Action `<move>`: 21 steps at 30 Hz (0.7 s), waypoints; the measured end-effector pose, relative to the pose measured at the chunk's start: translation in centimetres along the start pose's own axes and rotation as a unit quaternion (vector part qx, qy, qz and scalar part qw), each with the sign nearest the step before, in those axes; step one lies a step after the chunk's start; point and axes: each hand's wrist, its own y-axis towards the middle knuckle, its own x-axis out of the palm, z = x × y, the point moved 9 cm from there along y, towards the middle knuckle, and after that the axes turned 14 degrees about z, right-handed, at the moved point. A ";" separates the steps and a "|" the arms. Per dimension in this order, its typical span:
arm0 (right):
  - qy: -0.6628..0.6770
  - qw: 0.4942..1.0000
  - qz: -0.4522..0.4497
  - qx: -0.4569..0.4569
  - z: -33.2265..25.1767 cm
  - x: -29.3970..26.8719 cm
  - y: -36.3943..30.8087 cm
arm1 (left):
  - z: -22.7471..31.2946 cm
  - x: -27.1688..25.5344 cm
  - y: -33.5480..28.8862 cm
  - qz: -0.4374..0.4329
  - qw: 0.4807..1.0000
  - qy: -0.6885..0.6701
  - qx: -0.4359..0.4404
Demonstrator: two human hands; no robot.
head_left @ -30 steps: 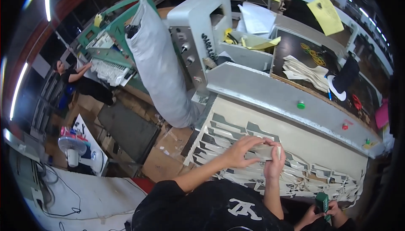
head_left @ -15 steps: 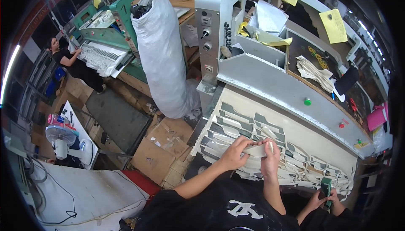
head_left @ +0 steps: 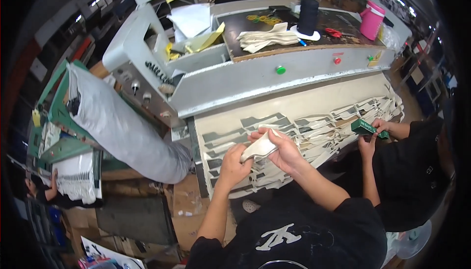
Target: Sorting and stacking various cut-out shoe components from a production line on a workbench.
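Both my hands are raised over the near side of the machine bed, closed around a small stack of cream cut fabric pieces (head_left: pixel 259 148). My left hand (head_left: pixel 233 167) grips its lower left end. My right hand (head_left: pixel 285 154) holds the upper right end, thumb on top and fingers behind. Under them lies a cream sheet (head_left: pixel 343 94) with rows of cut-out gaps showing dark grey; its near edge is a tangle of loose strips. At the right, a co-worker's hands (head_left: pixel 374 132) hold a long green box (head_left: pixel 362 126) over the sheet's edge.
Beyond the sheet runs a grey machine beam (head_left: pixel 235 88) with coloured buttons. On its dark top shelf sit a stack of cream pieces (head_left: pixel 269 37), a black thread cone (head_left: pixel 307 17), red scissors (head_left: pixel 333 32) and a pink jug (head_left: pixel 372 19). A tall white sack (head_left: pixel 125 124) leans at left.
My view has swung to the right, so the sack and machine sit further left. The stack is now tilted between my hands, with the right hand opened more around it. The co-worker still holds the green box.
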 end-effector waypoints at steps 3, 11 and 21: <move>-0.093 0.989 -0.066 -0.093 -5.5 1.7 1.3 | 1.4 0.4 4.3 -0.078 0.978 -0.106 -0.160; -0.449 0.778 -0.007 -0.440 -24.4 6.9 9.4 | 9.0 -0.9 25.1 -0.088 0.964 0.183 0.169; -0.668 0.597 0.071 -0.438 -40.6 5.2 23.0 | 2.8 14.8 42.9 -0.254 0.879 0.341 0.217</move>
